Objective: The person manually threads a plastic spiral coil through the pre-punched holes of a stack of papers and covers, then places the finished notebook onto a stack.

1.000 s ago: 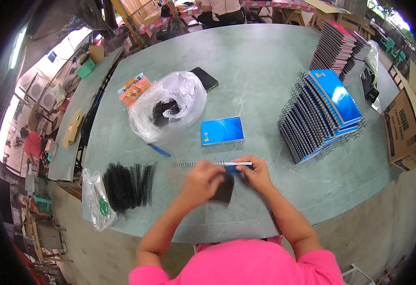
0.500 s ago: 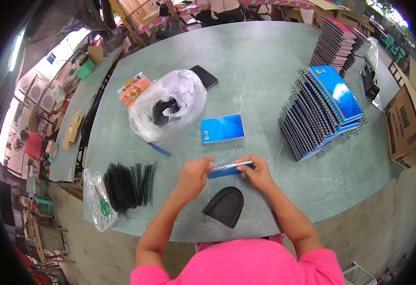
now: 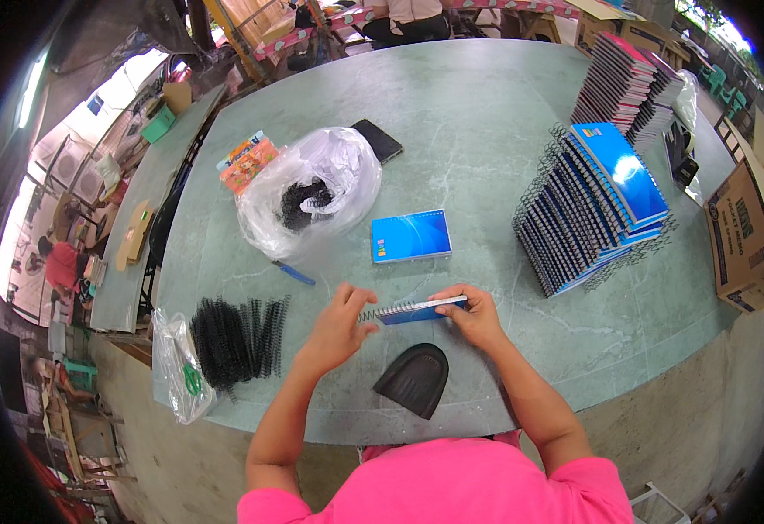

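Green-grey stone-look surface (image 3: 487, 131) lying under slim blue paper notebook (image 3: 421, 316).
Right fingers (image 3: 465, 293) pinching three-o'clock end; left fingers (image 3: 363, 298) gaping around nine-o'clock dark wire coil (image 3: 388, 311); steady alignment likely helping.

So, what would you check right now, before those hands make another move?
1. Bare right hand gripping the small blue-covered notebook: ok.
2. Dark, thin spiral coil wholly within the notebook's edge: not ok, it sticks out leftward.
3. Bare left hand touching the coil: cannot tell; its thumb and fingers stand apart around the end.
4. Black, dome-shaped object clear of both hands: ok.
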`<action>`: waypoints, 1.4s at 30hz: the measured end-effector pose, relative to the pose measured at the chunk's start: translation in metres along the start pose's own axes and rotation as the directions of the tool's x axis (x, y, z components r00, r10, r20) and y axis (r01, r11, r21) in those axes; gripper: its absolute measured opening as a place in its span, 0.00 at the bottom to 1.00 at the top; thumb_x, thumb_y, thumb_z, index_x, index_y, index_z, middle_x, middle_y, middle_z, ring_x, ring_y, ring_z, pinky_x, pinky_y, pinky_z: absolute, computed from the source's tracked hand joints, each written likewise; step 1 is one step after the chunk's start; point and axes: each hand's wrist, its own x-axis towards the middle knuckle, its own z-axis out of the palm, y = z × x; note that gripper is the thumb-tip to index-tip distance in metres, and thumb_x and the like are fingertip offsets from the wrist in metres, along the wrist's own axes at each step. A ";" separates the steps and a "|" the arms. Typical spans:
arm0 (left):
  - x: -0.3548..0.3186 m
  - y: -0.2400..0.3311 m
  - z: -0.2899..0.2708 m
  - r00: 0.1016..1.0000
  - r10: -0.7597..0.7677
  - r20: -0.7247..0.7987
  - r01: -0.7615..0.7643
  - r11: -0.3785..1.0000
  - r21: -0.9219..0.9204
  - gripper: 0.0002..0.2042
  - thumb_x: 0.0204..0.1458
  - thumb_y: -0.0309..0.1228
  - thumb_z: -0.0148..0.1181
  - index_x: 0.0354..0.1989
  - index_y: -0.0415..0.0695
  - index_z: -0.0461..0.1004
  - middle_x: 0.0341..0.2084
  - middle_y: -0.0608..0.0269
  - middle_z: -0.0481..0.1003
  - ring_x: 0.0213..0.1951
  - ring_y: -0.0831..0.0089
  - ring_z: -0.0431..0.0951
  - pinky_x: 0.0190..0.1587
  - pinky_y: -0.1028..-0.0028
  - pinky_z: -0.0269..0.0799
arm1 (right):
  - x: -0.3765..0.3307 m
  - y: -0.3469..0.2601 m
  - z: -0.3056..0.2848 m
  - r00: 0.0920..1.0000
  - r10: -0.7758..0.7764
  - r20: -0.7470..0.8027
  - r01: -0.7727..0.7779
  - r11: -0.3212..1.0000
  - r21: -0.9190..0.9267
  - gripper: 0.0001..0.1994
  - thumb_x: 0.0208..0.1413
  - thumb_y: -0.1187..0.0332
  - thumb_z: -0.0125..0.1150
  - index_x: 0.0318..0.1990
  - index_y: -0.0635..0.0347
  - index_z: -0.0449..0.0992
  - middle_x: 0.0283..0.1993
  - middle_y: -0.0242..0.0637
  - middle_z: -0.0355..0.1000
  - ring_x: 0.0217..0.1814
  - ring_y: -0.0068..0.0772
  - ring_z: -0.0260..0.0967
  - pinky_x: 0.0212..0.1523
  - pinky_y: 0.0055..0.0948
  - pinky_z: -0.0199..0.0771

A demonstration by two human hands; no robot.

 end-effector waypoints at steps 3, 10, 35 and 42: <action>-0.006 -0.018 -0.002 0.995 0.097 0.010 -0.096 0.995 -0.033 0.11 0.46 0.26 0.60 0.38 0.43 0.68 0.29 0.55 0.70 0.32 0.60 0.72 0.33 0.68 0.67 | -0.001 -0.002 0.003 0.999 0.034 0.005 -0.034 0.999 0.015 0.08 0.46 0.80 0.60 0.35 0.62 0.75 0.37 0.35 0.75 0.39 0.22 0.70 0.43 0.22 0.68; -0.003 -0.012 -0.004 0.999 0.034 0.024 -0.033 0.999 -0.031 0.09 0.46 0.25 0.60 0.35 0.41 0.68 0.23 0.58 0.69 0.23 0.67 0.70 0.28 0.72 0.65 | 0.000 -0.003 0.001 1.000 0.018 -0.004 -0.018 0.999 0.029 0.07 0.46 0.80 0.60 0.35 0.63 0.75 0.37 0.34 0.75 0.39 0.21 0.69 0.43 0.22 0.68; -0.027 0.008 0.034 0.936 0.300 -0.185 -0.238 0.925 0.297 0.19 0.44 0.38 0.63 0.43 0.43 0.69 0.33 0.55 0.70 0.29 0.59 0.69 0.31 0.64 0.65 | -0.002 -0.001 0.000 0.998 0.007 -0.064 -0.004 0.998 0.061 0.07 0.50 0.70 0.62 0.36 0.62 0.76 0.35 0.33 0.76 0.36 0.19 0.69 0.39 0.20 0.67; -0.033 0.024 0.042 0.997 0.080 -0.022 -0.082 0.994 -0.074 0.14 0.43 0.26 0.62 0.40 0.43 0.71 0.36 0.53 0.71 0.36 0.55 0.72 0.39 0.65 0.68 | -0.002 0.000 0.007 0.991 -0.037 -0.132 0.036 0.999 -0.010 0.07 0.52 0.68 0.61 0.34 0.63 0.75 0.35 0.36 0.76 0.34 0.19 0.69 0.37 0.20 0.68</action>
